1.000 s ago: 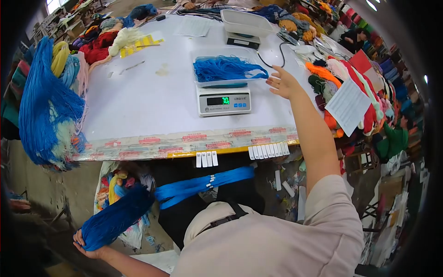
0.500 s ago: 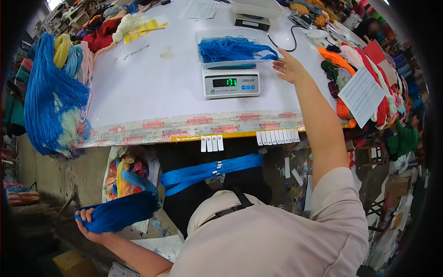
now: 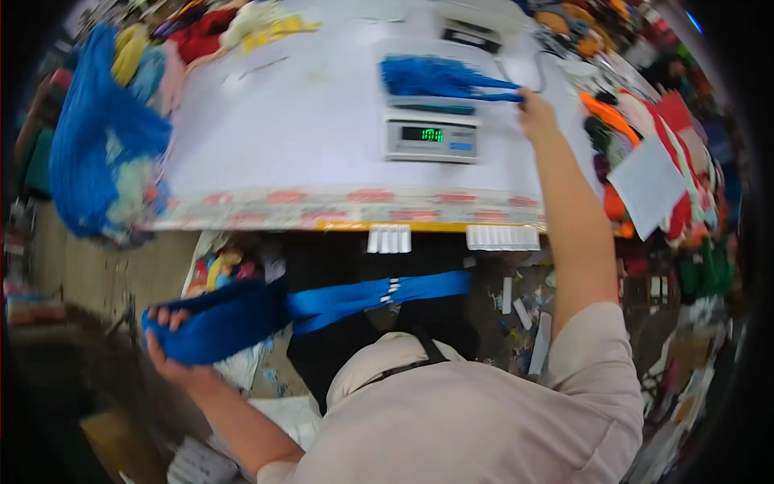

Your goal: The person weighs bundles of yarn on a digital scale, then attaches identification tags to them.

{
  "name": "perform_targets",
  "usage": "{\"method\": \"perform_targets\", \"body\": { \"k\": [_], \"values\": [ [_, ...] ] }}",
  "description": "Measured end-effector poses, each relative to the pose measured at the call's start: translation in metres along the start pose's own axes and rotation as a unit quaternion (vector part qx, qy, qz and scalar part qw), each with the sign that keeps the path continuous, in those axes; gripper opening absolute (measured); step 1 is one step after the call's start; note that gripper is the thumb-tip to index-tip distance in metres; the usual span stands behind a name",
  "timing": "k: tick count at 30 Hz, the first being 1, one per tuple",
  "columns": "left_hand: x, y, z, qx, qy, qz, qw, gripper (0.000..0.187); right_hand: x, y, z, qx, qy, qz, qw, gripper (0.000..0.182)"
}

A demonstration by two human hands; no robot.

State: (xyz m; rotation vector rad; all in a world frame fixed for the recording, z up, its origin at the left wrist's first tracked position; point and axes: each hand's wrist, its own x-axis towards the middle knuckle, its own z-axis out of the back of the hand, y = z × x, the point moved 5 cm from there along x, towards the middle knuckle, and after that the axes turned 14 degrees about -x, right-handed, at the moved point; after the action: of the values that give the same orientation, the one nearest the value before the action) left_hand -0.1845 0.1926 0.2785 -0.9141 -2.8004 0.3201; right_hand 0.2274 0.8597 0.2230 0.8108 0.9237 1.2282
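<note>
My left hand (image 3: 171,343) is wrapped round one end of a thick dark blue yarn bundle (image 3: 234,323), held out at the lower left. My right hand (image 3: 536,117) pinches the drawn-out end of a loose blue yarn hank (image 3: 431,77). That hank lies in a clear shallow tray (image 3: 488,60) on the electronic scale (image 3: 431,137). Green digits are lit on its display, too blurred to read surely. Across my lap lies a flat blue skein (image 3: 363,300) with small white bands round its middle.
A large blue yarn hank (image 3: 97,145) hangs over the table's left edge beside yellow and pink ones. Coloured yarns and a paper sheet (image 3: 647,184) lie at the right. White labels (image 3: 389,239) hang from the front edge. Another scale (image 3: 470,34) stands at the back.
My right hand has closed on the hank's end and draws it out to the right. My left hand has brought the dark bundle up and right, nearer the lap skein. The view has shifted.
</note>
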Motion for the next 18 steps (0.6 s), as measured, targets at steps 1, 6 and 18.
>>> {"method": "perform_targets", "body": {
  "k": [1,6,18],
  "values": [
    [0.004,0.008,0.002,-0.010,-0.001,0.003,1.000,0.032,-0.006,0.019,0.011,-0.100,-0.104,0.062,0.988,0.024],
    [0.009,0.040,-0.002,0.100,-0.005,0.014,0.995,0.056,-0.211,0.155,-0.121,0.211,0.210,0.240,0.924,0.014],
    [-0.020,0.038,-0.037,0.079,0.087,0.044,0.992,0.072,-0.562,0.132,-0.248,0.006,0.604,0.306,0.736,0.016]
  ]
}}
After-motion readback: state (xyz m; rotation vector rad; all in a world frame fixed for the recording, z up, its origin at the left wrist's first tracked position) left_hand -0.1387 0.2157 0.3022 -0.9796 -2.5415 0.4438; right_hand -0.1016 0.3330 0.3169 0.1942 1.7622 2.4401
